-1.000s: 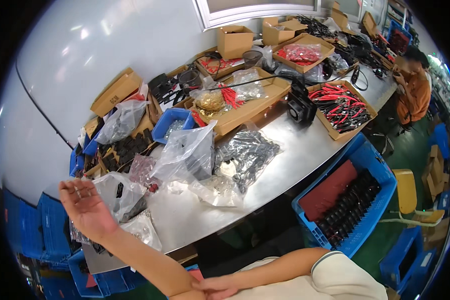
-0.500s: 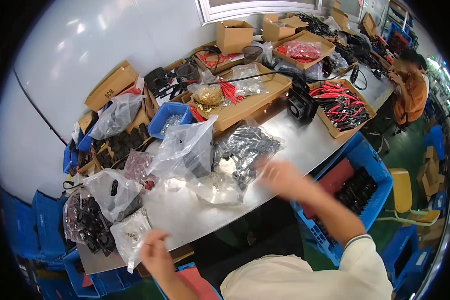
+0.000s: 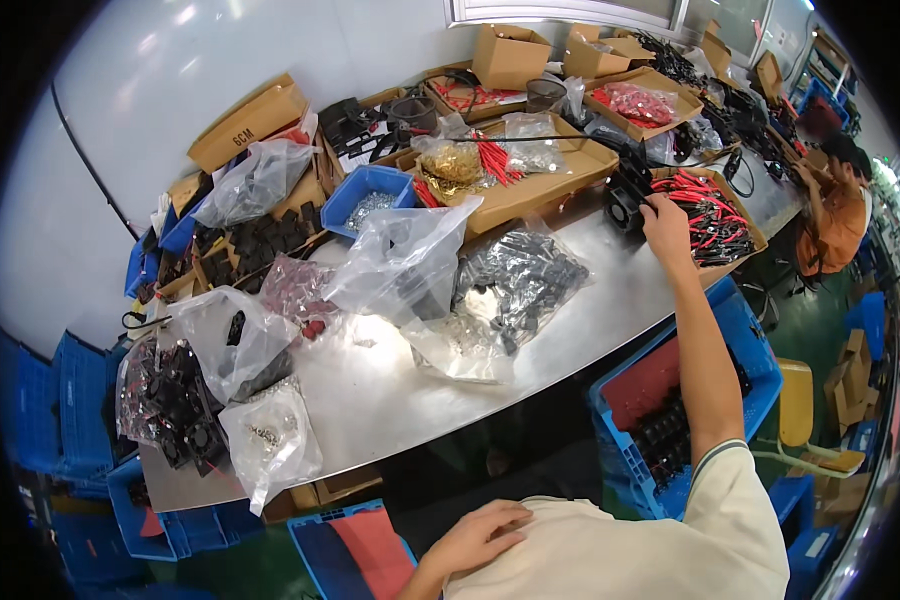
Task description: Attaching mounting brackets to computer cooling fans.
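At the far right part of the metal table, my right hand (image 3: pixel 667 232) has its fingers closed on the side of a black cooling fan unit (image 3: pixel 624 213). Right behind that hand are red and black cables (image 3: pixel 711 222) in a cardboard tray. My left hand (image 3: pixel 478 536) lies flat against the front of my shirt, fingers stretched out and holding nothing. Between the two, clear plastic bags of black parts (image 3: pixel 530 285) and of small pale parts (image 3: pixel 465 350) lie on the table.
At the left are a bag of small metal parts (image 3: pixel 280 432) and a heap of black fans (image 3: pixel 175 400). A blue bin (image 3: pixel 370 190) holds small hardware. Below the right arm stands a blue crate (image 3: pixel 765 378). A person (image 3: pixel 835 215) in orange sits at the far right.
My right hand has moved right and away from me, from beside the bags to the fan unit. My left hand has drawn back from the table's front edge to my shirt.
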{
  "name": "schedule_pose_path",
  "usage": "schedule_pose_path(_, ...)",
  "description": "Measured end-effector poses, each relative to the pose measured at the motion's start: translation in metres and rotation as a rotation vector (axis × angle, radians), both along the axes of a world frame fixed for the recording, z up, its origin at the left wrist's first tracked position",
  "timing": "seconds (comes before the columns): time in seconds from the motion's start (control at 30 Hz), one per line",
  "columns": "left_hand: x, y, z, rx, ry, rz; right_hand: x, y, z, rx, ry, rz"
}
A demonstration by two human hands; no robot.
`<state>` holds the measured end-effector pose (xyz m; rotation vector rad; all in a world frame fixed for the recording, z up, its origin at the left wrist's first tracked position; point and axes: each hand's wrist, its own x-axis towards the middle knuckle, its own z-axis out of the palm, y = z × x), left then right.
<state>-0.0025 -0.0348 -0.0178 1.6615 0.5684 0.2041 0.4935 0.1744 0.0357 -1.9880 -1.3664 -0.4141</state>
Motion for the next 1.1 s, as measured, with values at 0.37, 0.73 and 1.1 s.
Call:
schedule_pose_path(0.37, 0.001, 0.063, 0.031, -0.306, -0.463, 0.661, -0.221, -0.112, 0.019, 0.178, 1.667, 0.591)
schedule_pose_path(0.73, -0.056, 0.091, 0.043, -0.398, -0.784, 1.22, -0.283, -0.058, 0.102, -0.383, 0.849, 1.093)
schedule_pose_path(1.1, -0.054, 0.108, 0.033, -0.16, -0.46, 1.196, -0.305, 0.111, 0.044, -0.569, -0.192, 0.973)
